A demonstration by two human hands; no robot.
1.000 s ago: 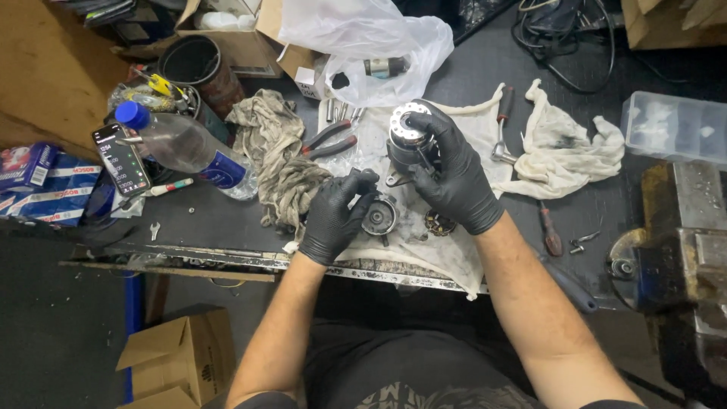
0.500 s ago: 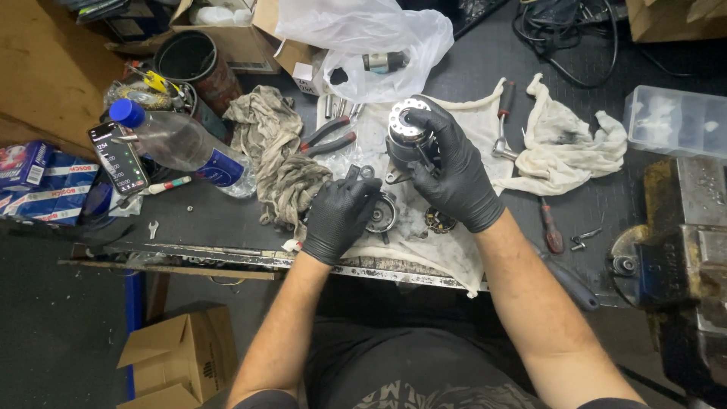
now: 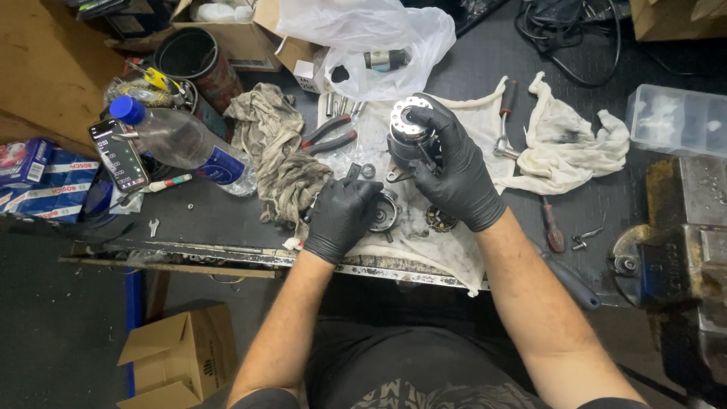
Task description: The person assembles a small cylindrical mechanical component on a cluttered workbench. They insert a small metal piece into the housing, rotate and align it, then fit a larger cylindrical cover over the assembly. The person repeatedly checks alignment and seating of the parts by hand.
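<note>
Fingers (image 3: 424, 121) of the right hand (image 3: 454, 170), black-gloved, are curled tight round a dark cylindrical motor housing (image 3: 409, 144), whose bright metal end with a ring of holes tilts up toward the camera; the housing is lifted just above a stained white cloth (image 3: 424, 235) spread over the workbench (image 3: 204, 212). The left hand (image 3: 341, 216), gloved the same, rests knuckles-up on that cloth with its fingers bent and pressed onto a round dark metal cap (image 3: 385, 212), which lies flat just below the housing. A small round part with copper windings (image 3: 439, 220) sits on the cloth close by the right wrist. Red-handled pliers (image 3: 329, 135) lie beside a crumpled grey rag (image 3: 284, 163), and a plastic bottle with a blue cap (image 3: 178, 140) lies on its side farther left, next to a phone (image 3: 120, 155) with its screen lit. A ratchet wrench (image 3: 506, 121) lies on another white rag (image 3: 564, 140) to the right, and a red-handled screwdriver (image 3: 551, 227) lies near the bench edge.
</note>
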